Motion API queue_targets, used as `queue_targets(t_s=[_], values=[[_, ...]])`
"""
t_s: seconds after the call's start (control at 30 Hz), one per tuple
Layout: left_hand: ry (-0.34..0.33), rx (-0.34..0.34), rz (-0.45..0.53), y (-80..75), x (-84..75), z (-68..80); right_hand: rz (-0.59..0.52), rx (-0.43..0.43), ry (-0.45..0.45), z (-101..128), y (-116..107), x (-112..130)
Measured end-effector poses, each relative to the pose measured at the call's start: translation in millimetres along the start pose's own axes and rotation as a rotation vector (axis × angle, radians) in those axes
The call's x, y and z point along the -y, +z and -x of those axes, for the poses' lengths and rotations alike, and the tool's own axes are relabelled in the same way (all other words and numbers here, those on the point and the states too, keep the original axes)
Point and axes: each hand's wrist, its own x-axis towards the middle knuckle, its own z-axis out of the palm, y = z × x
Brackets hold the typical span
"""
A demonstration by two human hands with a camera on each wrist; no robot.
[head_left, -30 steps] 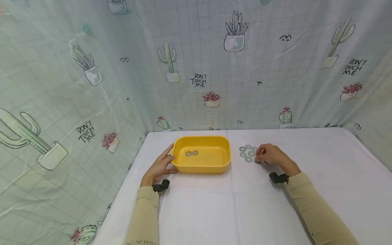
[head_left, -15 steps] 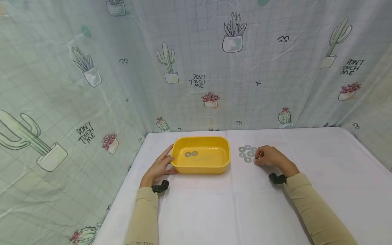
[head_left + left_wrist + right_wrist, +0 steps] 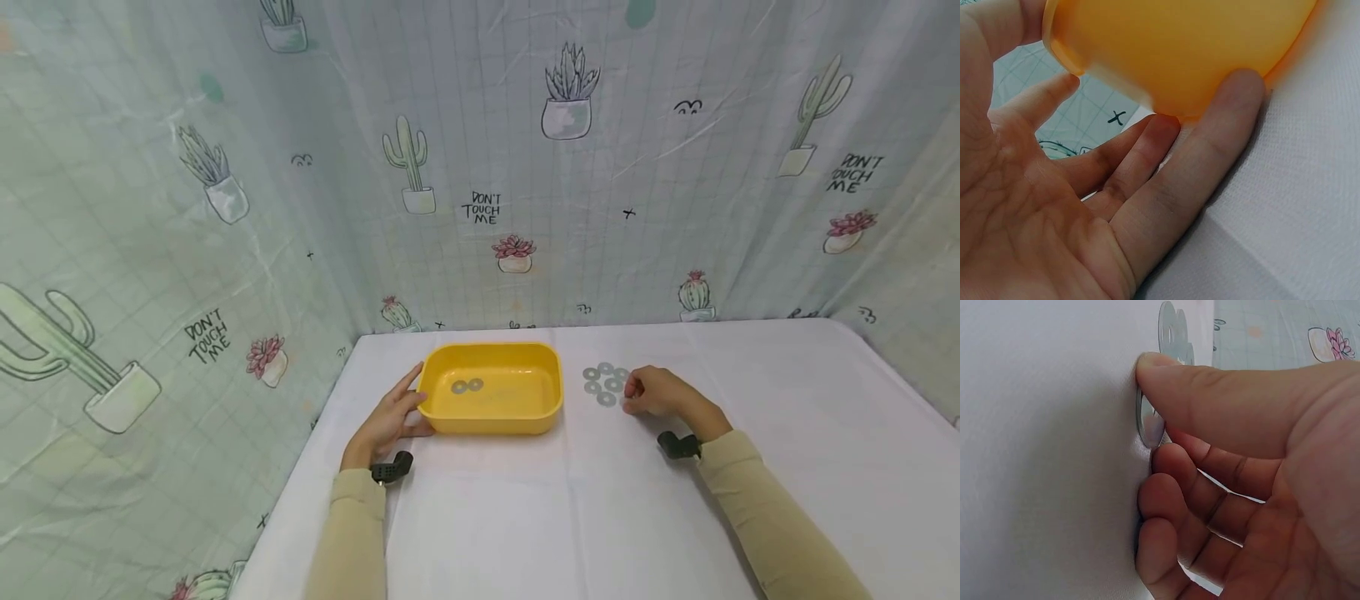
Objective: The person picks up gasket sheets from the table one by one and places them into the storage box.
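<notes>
Tub: orange-yellow, smooth; top centre, cut off by the upper edge; rim at upper left. Left grip: bare hand, palm visible; left and lower left; holding the tub, one digit at the rim, nearest finger's tip against the underside, right of centre. Desk: white, woven, creased; right. Cloth: pale green, gridded, dark X; left of centre.
</notes>
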Motion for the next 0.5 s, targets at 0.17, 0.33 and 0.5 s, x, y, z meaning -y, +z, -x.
queue_targets(t_s=[0.17,0.33,0.5], values=[[-0.003,0.003,0.006,1.2,4.0,2.4,0.011,0.000,-0.015,3.3,3.1,1.7],[0.013,-0.006,0.010,1.3,4.2,2.1,0.044,-0.021,-0.028,5.3,-0.1,2.8],[0.015,-0.007,0.001,1.0,0.4,1.2,0.058,-0.012,-0.021,6.4,-3.2,3.3]])
